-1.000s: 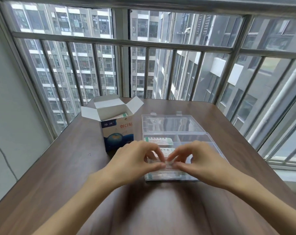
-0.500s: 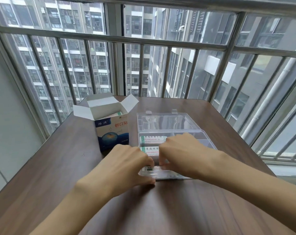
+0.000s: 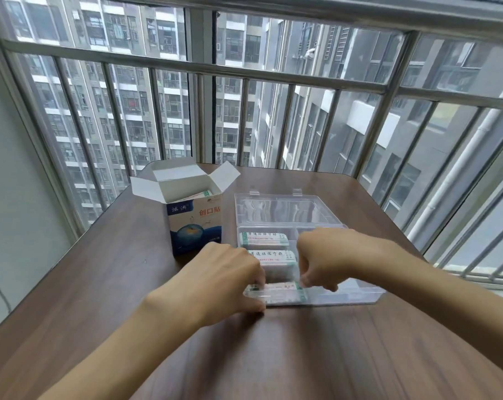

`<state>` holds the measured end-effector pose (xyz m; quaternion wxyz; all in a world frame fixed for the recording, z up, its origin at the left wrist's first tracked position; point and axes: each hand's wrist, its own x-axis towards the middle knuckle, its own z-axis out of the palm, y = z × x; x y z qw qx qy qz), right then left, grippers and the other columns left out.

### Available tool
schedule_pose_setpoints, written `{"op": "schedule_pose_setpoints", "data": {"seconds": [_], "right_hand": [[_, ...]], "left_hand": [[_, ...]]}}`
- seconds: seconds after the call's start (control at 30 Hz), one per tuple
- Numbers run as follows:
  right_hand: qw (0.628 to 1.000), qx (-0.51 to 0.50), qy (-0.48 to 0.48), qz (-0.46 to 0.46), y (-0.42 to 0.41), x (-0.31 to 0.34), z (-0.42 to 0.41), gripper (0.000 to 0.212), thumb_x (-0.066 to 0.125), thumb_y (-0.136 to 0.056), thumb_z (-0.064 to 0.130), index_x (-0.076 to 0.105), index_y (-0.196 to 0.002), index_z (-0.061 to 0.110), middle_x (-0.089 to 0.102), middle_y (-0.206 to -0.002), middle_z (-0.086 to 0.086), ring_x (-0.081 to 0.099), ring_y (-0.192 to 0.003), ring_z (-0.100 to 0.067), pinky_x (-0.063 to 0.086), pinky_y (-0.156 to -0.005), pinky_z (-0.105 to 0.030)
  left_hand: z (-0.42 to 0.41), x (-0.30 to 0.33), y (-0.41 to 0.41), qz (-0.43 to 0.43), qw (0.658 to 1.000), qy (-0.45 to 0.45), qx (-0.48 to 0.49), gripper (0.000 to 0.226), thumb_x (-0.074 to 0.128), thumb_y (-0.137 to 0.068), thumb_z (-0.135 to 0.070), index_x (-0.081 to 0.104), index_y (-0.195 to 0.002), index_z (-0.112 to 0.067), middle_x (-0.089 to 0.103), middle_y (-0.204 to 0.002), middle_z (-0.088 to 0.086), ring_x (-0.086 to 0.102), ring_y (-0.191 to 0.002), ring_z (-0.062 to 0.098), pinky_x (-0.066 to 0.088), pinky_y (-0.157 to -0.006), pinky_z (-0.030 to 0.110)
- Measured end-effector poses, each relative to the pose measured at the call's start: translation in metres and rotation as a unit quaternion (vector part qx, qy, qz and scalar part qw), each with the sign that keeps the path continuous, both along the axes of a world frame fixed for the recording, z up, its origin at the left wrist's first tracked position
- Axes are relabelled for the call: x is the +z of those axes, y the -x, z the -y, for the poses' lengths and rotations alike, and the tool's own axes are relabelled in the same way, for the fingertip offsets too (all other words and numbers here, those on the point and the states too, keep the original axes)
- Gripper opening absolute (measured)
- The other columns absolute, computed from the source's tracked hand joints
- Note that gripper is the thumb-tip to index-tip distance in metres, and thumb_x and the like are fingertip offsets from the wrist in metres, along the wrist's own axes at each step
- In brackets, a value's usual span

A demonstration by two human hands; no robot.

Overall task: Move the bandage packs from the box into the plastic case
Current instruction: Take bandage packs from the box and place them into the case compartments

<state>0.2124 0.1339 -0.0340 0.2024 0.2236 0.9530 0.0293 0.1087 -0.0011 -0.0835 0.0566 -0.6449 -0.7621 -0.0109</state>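
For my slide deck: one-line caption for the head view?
Both hands seat a bandage pack in the clear plastic case beside the open box.

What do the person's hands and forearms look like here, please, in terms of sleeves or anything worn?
Both arms enter from the bottom edge, bare to that edge: no sleeve or cuff shows. The left hand and right hand wear no gloves, and no watch or bracelet is visible on either wrist. The fingertips are mostly hidden, so rings cannot be ruled out.

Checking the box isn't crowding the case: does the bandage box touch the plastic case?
Apart. The head view shows bare table between the bandage box and the plastic case.
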Motion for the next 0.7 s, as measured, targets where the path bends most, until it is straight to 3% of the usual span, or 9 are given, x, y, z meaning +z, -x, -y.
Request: {"op": "schedule_pose_setpoints", "data": {"seconds": [0.1, 0.17, 0.27, 0.37, 0.6, 0.7], "right_hand": [[1.0, -0.014, 0.019, 0.015, 0.004, -0.006, 0.004, 0.033, 0.055, -0.079, 0.002, 0.05, -0.049, 0.013, 0.051, -0.042, 0.005, 0.048, -0.053, -0.014, 0.04, -0.054, -0.026], [0.997, -0.027, 0.059, 0.033, 0.006, -0.005, 0.003, 0.033, 0.055, -0.083, 0.008, 0.052, -0.05, 0.011, 0.052, -0.043, 0.006, 0.046, -0.053, -0.014, 0.038, -0.052, -0.025], [0.991, -0.051, 0.122, 0.034, 0.006, 0.002, -0.003, 0.024, 0.06, -0.087, 0.024, 0.07, -0.076, 0.005, 0.049, -0.037, 0.01, 0.045, -0.055, -0.016, 0.037, -0.05, -0.021], [0.99, -0.053, 0.13, -0.006, 0.003, 0.003, -0.008, 0.026, 0.064, -0.087, 0.027, 0.072, -0.097, 0.004, 0.047, -0.032, 0.011, 0.045, -0.05, -0.011, 0.041, -0.056, -0.022], [0.99, -0.038, 0.136, -0.013, -0.002, 0.001, -0.008, 0.023, 0.061, -0.088, 0.03, 0.073, -0.103, 0.017, 0.046, -0.029, 0.012, 0.047, -0.046, -0.004, 0.04, -0.057, -0.017], [0.988, -0.022, 0.146, -0.041, -0.003, 0.016, -0.012, 0.02, 0.063, -0.088, 0.031, 0.074, -0.1, 0.019, 0.049, -0.032, 0.011, 0.045, -0.039, -0.001, 0.044, -0.063, -0.019]], "left_hand": [[0.0, 0.0, -0.002, -0.012, 1.0, -0.003, 0.007, 0.043, 0.053, -0.085, -0.061, 0.061, -0.12, -0.037, 0.065, -0.113, -0.006, 0.059, -0.101, 0.02, 0.04, -0.075, 0.03], [0.0, 0.001, -0.002, -0.021, 1.0, -0.006, 0.007, 0.043, 0.053, -0.085, -0.061, 0.061, -0.119, -0.035, 0.066, -0.108, -0.004, 0.06, -0.098, 0.022, 0.04, -0.073, 0.03], [0.002, 0.002, -0.003, -0.006, 1.0, -0.014, 0.013, 0.041, 0.055, -0.085, -0.06, 0.061, -0.119, -0.038, 0.066, -0.11, -0.005, 0.06, -0.098, 0.02, 0.042, -0.075, 0.03], [0.003, 0.002, -0.002, 0.009, 1.0, -0.014, 0.011, 0.041, 0.054, -0.085, -0.06, 0.062, -0.119, -0.038, 0.066, -0.114, -0.007, 0.061, -0.099, 0.018, 0.046, -0.08, 0.031], [0.004, 0.003, 0.0, 0.01, 1.0, -0.018, 0.006, 0.044, 0.055, -0.083, -0.063, 0.063, -0.117, -0.036, 0.067, -0.112, -0.008, 0.06, -0.099, 0.018, 0.046, -0.078, 0.03], [0.015, 0.013, 0.004, 0.087, 0.995, -0.038, 0.018, 0.047, 0.059, -0.076, -0.07, 0.064, -0.114, -0.042, 0.068, -0.106, -0.017, 0.058, -0.094, 0.002, 0.043, -0.075, 0.021]]}}
